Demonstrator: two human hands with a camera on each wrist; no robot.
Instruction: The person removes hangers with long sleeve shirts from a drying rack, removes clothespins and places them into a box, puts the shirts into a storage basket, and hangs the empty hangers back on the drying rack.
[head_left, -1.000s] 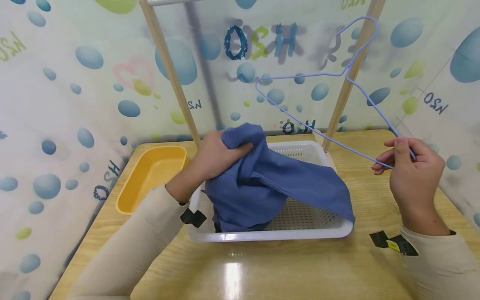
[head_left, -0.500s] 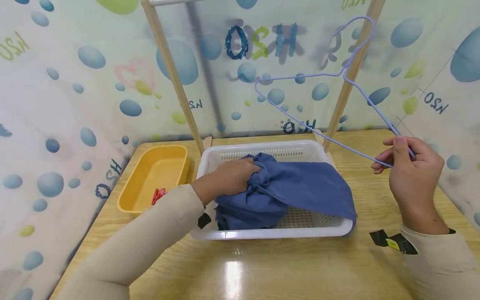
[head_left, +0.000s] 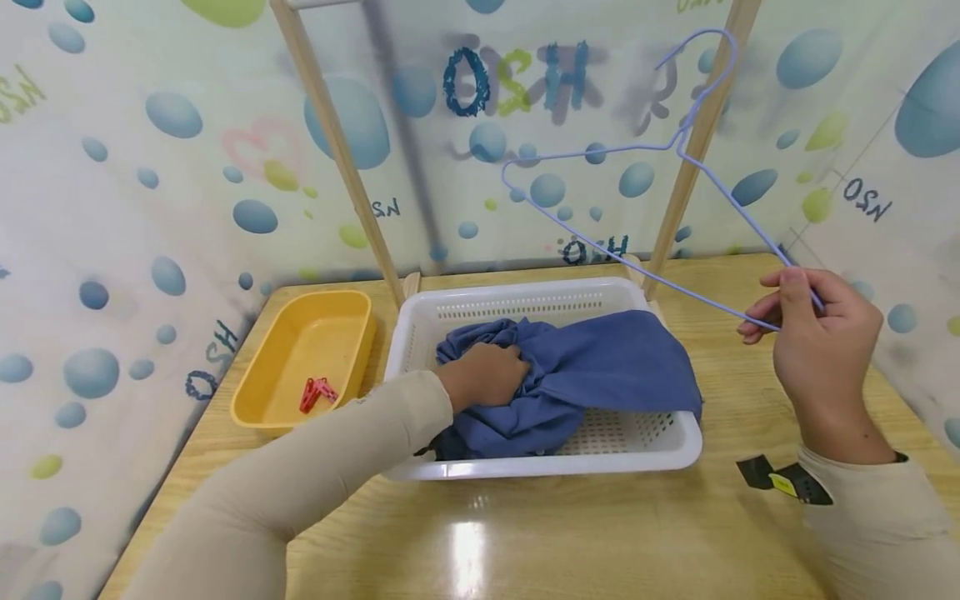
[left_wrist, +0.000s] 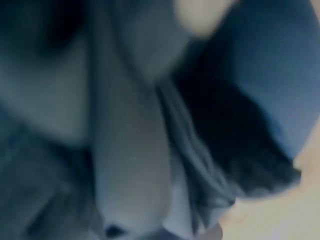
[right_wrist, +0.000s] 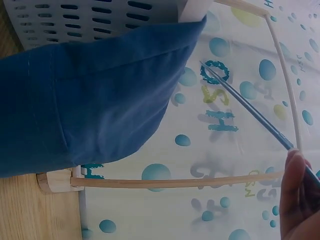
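A blue garment point(head_left: 622, 358) lies bunched in a white plastic basket point(head_left: 585, 463), one flap draped over its right rim. My left hand point(head_left: 491, 372) is down in the bunched cloth, fingers curled into it and partly hidden. The left wrist view shows only blurred dark folds of the garment point(left_wrist: 135, 165). On the right, my right hand point(head_left: 825, 350) holds a blue wire hanger point(head_left: 682, 133) by one lower corner, thumb against the wire. Its hook points up, well above the basket. The right wrist view shows the hanger point(right_wrist: 255, 112) apart from the garment's hanging flap point(right_wrist: 110, 100).
To the left stands a yellow tray point(head_left: 258, 367) with red clothespins point(head_left: 310, 394) in it. Behind the basket rise the wooden posts point(head_left: 341, 150) of a rack, joined by a white bar point(head_left: 322, 2) on top. A wooden table point(head_left: 570, 542) carries everything; patterned sheeting hangs behind.
My left hand has lowered the raised part of the garment into the basket and moved right, deeper into the cloth. The clothespins have come into view. My right hand and hanger have barely moved.
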